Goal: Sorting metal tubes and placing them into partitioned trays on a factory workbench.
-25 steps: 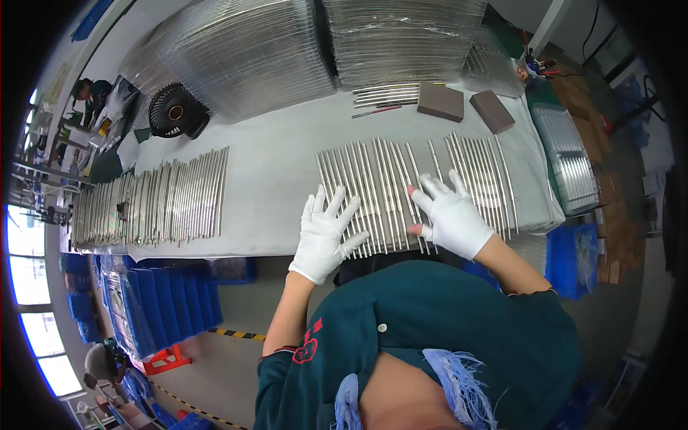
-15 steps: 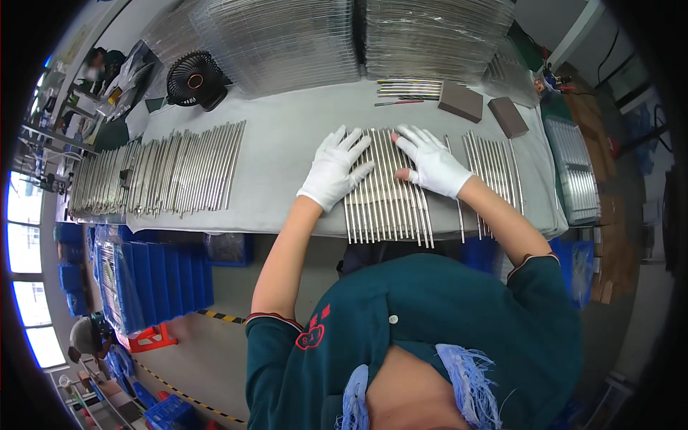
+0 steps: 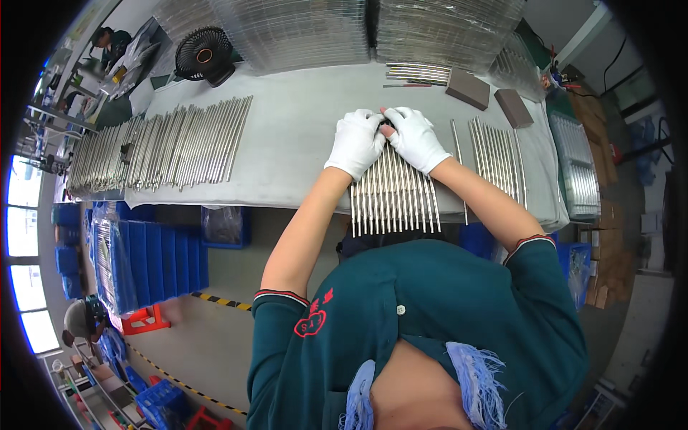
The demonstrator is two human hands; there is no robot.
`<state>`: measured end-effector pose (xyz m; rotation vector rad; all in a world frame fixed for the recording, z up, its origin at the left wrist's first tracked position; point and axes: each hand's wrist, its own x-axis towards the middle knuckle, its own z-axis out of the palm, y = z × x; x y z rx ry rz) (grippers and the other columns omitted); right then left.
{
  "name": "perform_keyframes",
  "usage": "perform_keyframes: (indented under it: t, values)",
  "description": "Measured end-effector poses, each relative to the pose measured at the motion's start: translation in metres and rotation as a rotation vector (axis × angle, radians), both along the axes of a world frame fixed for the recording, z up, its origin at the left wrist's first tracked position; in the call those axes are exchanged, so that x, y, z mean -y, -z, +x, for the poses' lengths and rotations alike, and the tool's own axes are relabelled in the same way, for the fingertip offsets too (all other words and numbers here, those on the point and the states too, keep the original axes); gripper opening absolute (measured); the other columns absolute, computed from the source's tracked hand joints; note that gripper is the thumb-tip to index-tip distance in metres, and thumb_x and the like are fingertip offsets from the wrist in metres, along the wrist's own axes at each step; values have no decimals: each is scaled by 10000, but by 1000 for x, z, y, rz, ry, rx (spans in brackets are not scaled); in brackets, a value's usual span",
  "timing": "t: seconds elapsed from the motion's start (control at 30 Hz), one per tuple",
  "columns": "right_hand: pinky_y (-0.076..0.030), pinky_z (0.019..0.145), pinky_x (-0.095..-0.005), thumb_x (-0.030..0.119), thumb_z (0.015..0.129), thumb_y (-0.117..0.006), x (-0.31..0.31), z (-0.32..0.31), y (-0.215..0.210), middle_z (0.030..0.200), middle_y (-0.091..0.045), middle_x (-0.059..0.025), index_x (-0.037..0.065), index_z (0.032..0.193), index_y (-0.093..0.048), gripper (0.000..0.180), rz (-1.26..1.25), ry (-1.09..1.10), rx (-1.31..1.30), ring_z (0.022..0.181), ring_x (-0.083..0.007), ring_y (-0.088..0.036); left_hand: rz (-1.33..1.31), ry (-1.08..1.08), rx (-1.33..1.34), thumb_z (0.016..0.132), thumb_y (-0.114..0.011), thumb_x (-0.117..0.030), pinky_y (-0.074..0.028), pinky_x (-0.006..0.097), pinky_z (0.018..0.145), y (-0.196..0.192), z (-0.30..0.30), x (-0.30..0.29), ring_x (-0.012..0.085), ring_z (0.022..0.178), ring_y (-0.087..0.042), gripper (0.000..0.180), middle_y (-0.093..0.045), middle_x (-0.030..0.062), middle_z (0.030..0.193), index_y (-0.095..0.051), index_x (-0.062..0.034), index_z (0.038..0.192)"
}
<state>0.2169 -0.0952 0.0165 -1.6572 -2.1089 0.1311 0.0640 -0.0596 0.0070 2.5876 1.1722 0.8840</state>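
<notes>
Both of my hands wear white gloves and rest side by side on the far ends of a row of shiny metal rods point(image 3: 393, 193) lying on the grey-covered table point(image 3: 294, 143). My left hand point(image 3: 356, 142) lies palm down on the left part of the row. My right hand point(image 3: 416, 137) presses on the right part, its fingertips meeting the left hand's. The rods run toward me and stick out over the table's near edge. Whether the fingers curl around any rod is hidden.
More rods point(image 3: 494, 154) lie to the right, and a long row of rods point(image 3: 161, 143) covers the table's left. Two brown blocks point(image 3: 468, 88) and a black fan point(image 3: 204, 54) stand at the back before stacked metal sheets. Blue crates point(image 3: 150, 258) sit below the table.
Both hands have slid away from me along the rods to their far ends and come together. The rod row under them now looks tighter and reaches past the table's near edge.
</notes>
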Motion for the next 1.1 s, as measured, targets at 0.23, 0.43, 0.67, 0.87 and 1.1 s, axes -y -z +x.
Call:
perform_keyframes:
  t: [0.23, 0.43, 0.67, 0.87, 1.1]
  values:
    - [-383, 925, -407, 347, 855, -499, 21, 14, -15, 1121, -548, -141, 67, 1163, -517, 417, 86, -51, -10, 1061, -318, -496, 18, 99, 93, 779, -568, -188, -437, 424, 843, -11, -17, 28, 348, 987, -538, 287, -588, 159, 1023, -597, -54, 1031]
    - [-196, 1081, -452, 374, 682, -701, 82, 77, -72, 1379, -323, -174, 79, 1356, -312, 832, -361, -263, 259, 1307, -366, -240, -117, 185, -101, 759, -619, -184, -363, 430, 974, -32, -102, 76, 377, 1151, -446, 450, -501, 195, 1200, -519, -62, 1181]
    - [-156, 1068, -505, 242, 628, -690, 120, 32, -51, 1287, -358, -287, 29, 1317, -348, 798, -197, -229, 461, 1250, -421, -301, 22, 262, -247, 684, -617, -115, -329, 464, 999, -24, -70, 91, 363, 1175, -416, 514, -479, 155, 1222, -504, -80, 1185]
    - [-190, 1044, -533, 80, 689, -541, 120, 20, -23, 1249, -351, -346, 67, 1336, -345, 676, -40, -142, 431, 1203, -478, -322, 177, 494, -29, 705, -528, -93, -408, 421, 895, -20, -12, 94, 246, 957, -527, 362, -550, 68, 962, -576, -129, 1062]
    - [-261, 1041, -431, 453, 752, -629, 74, 27, -79, 1338, -352, -238, 65, 1344, -351, 761, -51, -334, 7, 1241, -358, -361, 65, 444, 338, 541, -681, -139, -460, 368, 741, -85, 3, 70, 211, 710, -587, 315, -613, 24, 746, -662, -168, 854]
